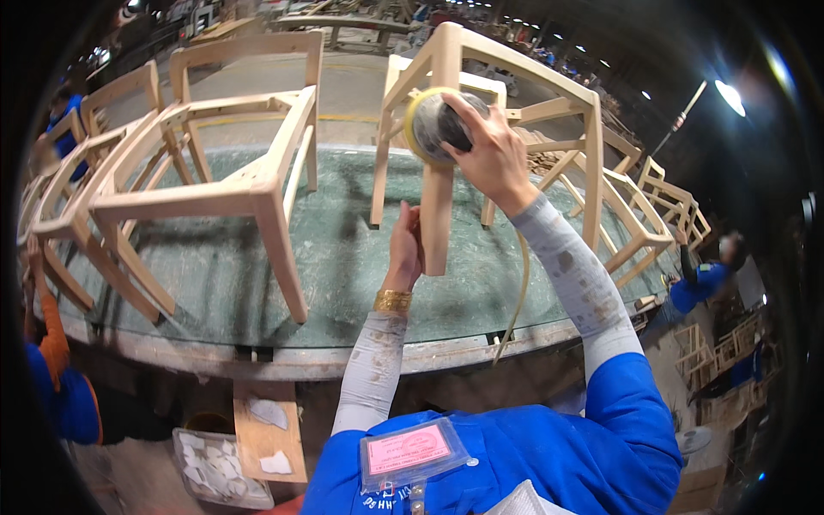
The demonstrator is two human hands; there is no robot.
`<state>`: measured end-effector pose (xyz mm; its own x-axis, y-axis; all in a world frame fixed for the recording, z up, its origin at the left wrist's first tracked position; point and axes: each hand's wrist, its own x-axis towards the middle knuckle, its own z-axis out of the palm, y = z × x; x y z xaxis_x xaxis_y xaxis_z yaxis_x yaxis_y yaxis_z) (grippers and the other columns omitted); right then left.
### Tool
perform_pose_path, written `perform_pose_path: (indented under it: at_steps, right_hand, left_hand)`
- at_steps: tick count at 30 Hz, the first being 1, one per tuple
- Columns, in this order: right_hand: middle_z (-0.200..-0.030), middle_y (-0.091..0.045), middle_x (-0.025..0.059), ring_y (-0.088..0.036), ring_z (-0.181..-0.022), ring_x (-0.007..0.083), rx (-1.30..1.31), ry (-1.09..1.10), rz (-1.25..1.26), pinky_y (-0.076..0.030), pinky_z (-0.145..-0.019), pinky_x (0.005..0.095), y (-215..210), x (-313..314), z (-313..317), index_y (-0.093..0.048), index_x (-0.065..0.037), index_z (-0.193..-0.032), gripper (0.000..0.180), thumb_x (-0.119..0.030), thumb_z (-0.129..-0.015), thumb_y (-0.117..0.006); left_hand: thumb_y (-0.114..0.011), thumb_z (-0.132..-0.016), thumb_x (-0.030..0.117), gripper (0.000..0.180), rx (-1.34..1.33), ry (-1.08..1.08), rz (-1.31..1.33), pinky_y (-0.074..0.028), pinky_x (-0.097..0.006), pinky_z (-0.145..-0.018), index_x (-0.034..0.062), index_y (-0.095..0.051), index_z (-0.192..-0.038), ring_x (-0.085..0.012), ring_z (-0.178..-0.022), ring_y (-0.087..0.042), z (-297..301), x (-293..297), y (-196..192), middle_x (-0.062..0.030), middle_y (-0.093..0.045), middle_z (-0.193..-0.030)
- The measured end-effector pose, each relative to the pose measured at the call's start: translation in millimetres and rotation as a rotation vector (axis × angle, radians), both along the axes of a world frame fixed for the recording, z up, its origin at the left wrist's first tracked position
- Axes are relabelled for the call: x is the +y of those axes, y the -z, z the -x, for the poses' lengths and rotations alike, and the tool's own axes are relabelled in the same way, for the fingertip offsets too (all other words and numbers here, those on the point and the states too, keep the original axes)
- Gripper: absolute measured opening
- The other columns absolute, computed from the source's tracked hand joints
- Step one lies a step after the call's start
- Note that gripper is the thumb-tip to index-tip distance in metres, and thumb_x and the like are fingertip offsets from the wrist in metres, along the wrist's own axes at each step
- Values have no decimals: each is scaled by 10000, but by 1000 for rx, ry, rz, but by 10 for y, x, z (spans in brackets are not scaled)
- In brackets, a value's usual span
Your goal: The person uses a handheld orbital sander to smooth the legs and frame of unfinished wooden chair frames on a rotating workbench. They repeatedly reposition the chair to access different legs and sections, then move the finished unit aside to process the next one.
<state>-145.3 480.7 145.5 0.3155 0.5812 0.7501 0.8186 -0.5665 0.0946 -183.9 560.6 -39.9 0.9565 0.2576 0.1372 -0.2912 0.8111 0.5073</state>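
Note:
An unpainted wooden chair frame point(445, 58) stands on the green worktop, tilted with one thick leg toward me. My right hand point(491, 159) grips a round handheld sander point(427, 129) with a dark body and a yellowish pad edge. Its disc lies against the upper part of that near leg point(436, 223). Lower down, my left hand point(405, 245) is wrapped against the left side of the same leg, its fingers partly hidden behind the wood. From below the right forearm, a thin pale hose point(520, 292) runs down to the table edge.
More bare chair frames point(184, 202) stand on the worktop point(343, 283) to the left, others point(627, 206) to the right. A clear tub of white scraps point(215, 463) and a wooden board point(270, 429) sit below the edge. Co-workers in blue point(73, 386) point(699, 287) stand at both sides.

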Motion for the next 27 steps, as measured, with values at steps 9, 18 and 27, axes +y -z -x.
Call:
perform_pose_path:
  at_steps: [9,18,27]
  right_hand:
    - [-930,-490,193,-609,-709,348,-38,-15,-39,-529,-565,423,-49,45,-93,-449,-339,-1285,709,-176,-663,-748]
    - [-937,-495,196,-619,-739,334,-38,13,-27,-533,-578,415,-63,39,-99,-436,-324,-1305,720,-206,-673,-759]
    - [-1002,-538,195,-588,-890,408,341,420,-398,-494,-744,455,639,-1115,-492,-401,-246,-1308,746,-224,-656,-763]
  left_hand:
    - [-258,-981,453,519,58,-48,-11,-516,-332,-655,19,-530,-1065,-216,-729,-610,-50,-45,48,-152,-622,-860]
    - [-254,-970,491,548,52,-43,-88,-498,-320,-630,30,-544,-1035,-217,-697,-604,45,-52,-38,-151,-620,-832]
    - [-483,-901,476,433,41,-161,-432,-474,-254,-510,53,-526,-986,-137,-562,-569,136,-119,-61,-70,-572,-688]
